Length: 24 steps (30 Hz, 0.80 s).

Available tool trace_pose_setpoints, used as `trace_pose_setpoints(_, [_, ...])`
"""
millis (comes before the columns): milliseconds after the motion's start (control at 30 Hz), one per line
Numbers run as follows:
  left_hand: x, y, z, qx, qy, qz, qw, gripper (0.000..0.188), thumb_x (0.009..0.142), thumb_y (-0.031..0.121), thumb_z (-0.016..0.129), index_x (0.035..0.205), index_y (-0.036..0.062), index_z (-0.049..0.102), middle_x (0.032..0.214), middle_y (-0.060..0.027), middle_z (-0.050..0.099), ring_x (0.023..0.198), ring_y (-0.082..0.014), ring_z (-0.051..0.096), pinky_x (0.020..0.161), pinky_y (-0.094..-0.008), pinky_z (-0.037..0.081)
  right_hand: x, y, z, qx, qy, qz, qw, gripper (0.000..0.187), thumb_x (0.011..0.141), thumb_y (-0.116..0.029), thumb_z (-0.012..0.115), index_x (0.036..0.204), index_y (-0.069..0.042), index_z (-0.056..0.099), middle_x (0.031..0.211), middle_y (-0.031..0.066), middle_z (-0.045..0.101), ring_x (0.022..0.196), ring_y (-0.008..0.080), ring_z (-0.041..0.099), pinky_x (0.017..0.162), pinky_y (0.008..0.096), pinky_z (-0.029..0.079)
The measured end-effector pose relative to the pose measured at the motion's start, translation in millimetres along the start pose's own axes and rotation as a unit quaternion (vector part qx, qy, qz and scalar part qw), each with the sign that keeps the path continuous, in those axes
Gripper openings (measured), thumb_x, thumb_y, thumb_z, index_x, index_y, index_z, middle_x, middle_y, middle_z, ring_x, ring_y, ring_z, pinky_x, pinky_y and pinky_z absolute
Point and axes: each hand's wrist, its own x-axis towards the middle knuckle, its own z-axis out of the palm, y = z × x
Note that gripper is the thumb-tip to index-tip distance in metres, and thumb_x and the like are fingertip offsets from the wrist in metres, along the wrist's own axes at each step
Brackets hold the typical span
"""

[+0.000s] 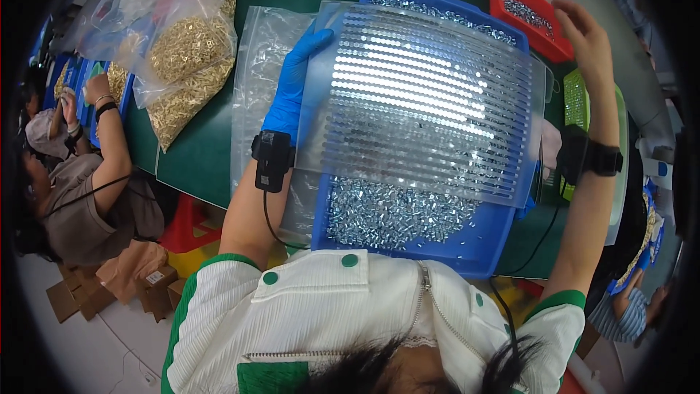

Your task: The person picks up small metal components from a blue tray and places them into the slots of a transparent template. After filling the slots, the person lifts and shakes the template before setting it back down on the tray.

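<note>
My left hand [295,73], in a blue glove, grips the left edge of a clear plastic plate [312,120], its thumb on top. Rows of small shiny metal pieces [408,73] fill the plate. The plate lies tilted over a blue tray [477,255] and hides much of it. Loose silvery metal pieces [394,211] are heaped in the tray's near part, with more along its far end. My bare right hand [589,40] is raised beyond the plate's right side, beside a red bin [558,47]. Its fingers are apart and nothing shows in them.
Clear bags of gold-coloured metal pieces [186,58] stand at the left on the green table [193,168]. An empty-looking clear bag [251,73] lies by my left arm. A green basket [574,98] is at the right. Another person [95,190] works at the far left.
</note>
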Motion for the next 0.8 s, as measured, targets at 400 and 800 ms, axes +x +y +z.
trace_pose_setpoints(400, [3.0,0.8,2.5,0.045,-0.045,0.012,0.998,0.057,0.086,0.012,0.049,0.137,-0.0002,0.026,0.135,-0.0149,0.038,0.124,-0.0235,0.039,0.104,-0.0320,0.030,-128.5,-13.5,5.8,0.037,-0.070,0.230,0.970,0.023,0.086,-0.013,0.057,0.106,-0.002,0.059,0.090,0.0028,0.061,0.077,0.0084,0.053,0.068,0.0214,0.042])
trace_pose_setpoints(800, [-3.4,0.5,6.1,0.028,-0.050,0.017,0.998,0.057,0.085,0.009,0.047,0.137,-0.0004,0.026,0.136,-0.0165,0.036,0.124,-0.0256,0.038,0.105,-0.0349,0.028,-109.9,-183.8,80.1,0.092,-0.221,-0.132,0.962,0.008,0.075,-0.006,0.062,0.080,-0.003,0.057,0.076,0.0081,0.056,0.070,0.0237,0.056,0.061,0.0311,0.044])
